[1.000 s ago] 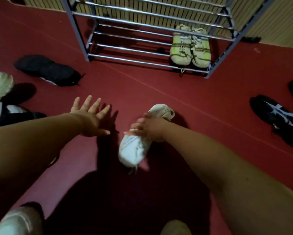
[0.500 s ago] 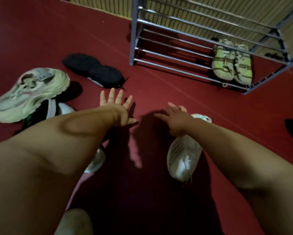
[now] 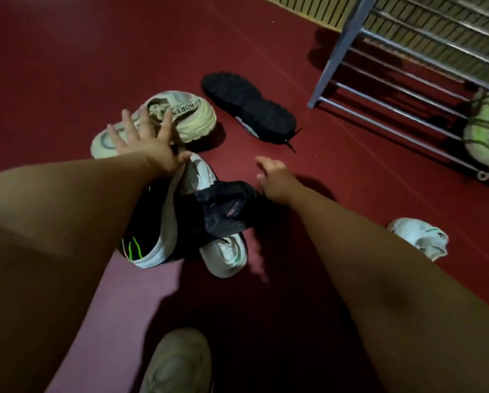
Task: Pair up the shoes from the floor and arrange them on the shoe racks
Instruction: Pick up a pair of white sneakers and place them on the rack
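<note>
Shoes lie scattered over the dark red floor [image 3: 96, 52] in front of the grey metal shoe rack [image 3: 334, 55], where a pale green-laced pair of sneakers [image 3: 484, 134] sits on the lowest bars at the right edge of view.

The left hand [image 3: 147, 143] is stretched out flat with its fingers fanned wide over the chunky beige sneaker [image 3: 192, 120]. It grips nothing, and I cannot tell whether the fingertips actually touch the shoe. Half a second ago that hand was above bare floor, short of this sneaker.

The right hand [image 3: 275, 178] is empty too, with its fingers loosely extended above the floor just beside a heap of shoes. A second ago it was holding the low white sneaker [image 3: 419, 238]. That shoe now lies on the floor on the outer side of the right forearm, well apart from the hand.

The heap between the two arms holds a black shoe with neon green streaks and a white sole [image 3: 141, 231], a black mesh shoe [image 3: 226, 205] lying across the top, and a white shoe with green trim [image 3: 226, 258] poking out underneath.

Beyond it, a black shoe turned sole-up [image 3: 249, 104] lies between the beige sneaker and the rack's corner post, where it was before.
</note>
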A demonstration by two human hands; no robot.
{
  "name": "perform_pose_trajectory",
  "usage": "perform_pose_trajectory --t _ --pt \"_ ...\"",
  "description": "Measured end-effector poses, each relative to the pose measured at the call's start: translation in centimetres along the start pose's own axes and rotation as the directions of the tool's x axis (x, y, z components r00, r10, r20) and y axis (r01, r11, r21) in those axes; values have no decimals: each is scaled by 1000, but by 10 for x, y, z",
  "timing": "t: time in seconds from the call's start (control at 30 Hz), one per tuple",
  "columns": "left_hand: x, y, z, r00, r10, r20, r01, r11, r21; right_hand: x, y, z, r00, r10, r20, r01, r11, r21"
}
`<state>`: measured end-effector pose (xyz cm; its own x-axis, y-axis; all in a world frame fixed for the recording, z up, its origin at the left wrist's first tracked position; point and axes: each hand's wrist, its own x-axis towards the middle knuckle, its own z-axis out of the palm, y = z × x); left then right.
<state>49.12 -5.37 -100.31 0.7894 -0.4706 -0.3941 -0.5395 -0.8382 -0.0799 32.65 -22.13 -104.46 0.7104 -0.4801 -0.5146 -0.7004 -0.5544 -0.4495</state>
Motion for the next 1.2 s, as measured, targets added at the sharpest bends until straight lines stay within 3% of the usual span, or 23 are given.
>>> perform_pose_trajectory --t 0.07,0.13,0.27,0.37,0.47,0.53,0.63,0.77,0.93,0.97,1.03,1.07,1.13,1.2 --pt "-2 -19 7 999 14 36 -13 1000 -23 1 -6 -9 991 111 -73 -84 949 302" --pt "-6 -33 13 996 37 87 -33 998 -52 -4 -18 -14 995 96 -1 -88 914 397" --pt "-17 -43 22 975 61 214 -1 963 -271 -13 -44 -7 976 11 218 -93 926 367" --pt "-22 -42 32 956 104 274 12 921 -390 -14 -59 -2 944 -14 330 -68 970 233" --pt "-25 -34 32 964 78 256 20 933 -360 -12 -57 -2 962 45 270 -152 908 390" --pt "-28 -26 28 979 101 177 -55 967 -250 -12 -47 2 971 172 165 -235 806 543" --pt "-31 -13 23 974 200 109 -181 970 -164 -27 -22 18 965 262 9 -214 769 602" --pt "-36 9 19 949 285 138 -270 956 -117 -53 -11 39 972 215 -94 -96 730 677" --pt "-46 24 20 888 454 75 -437 884 -168 -106 -9 72 982 154 -108 -11 621 784" --pt "-48 23 20 879 472 65 -451 869 -205 -113 -7 85 986 100 -130 24 695 719" --pt "-54 22 20 868 494 45 -461 838 -293 -117 -2 107 995 -4 -100 42 923 382" --pt "-57 23 19 866 499 33 -459 821 -340 -118 -3 113 999 -15 -38 23 976 215" --pt "-63 25 13 868 495 33 -435 791 -430 -119 -7 117 999 10 42 -14 995 94" --pt "-68 28 9 849 524 70 -451 786 -423 -117 -12 123 1000 21 -16 -19 996 89"
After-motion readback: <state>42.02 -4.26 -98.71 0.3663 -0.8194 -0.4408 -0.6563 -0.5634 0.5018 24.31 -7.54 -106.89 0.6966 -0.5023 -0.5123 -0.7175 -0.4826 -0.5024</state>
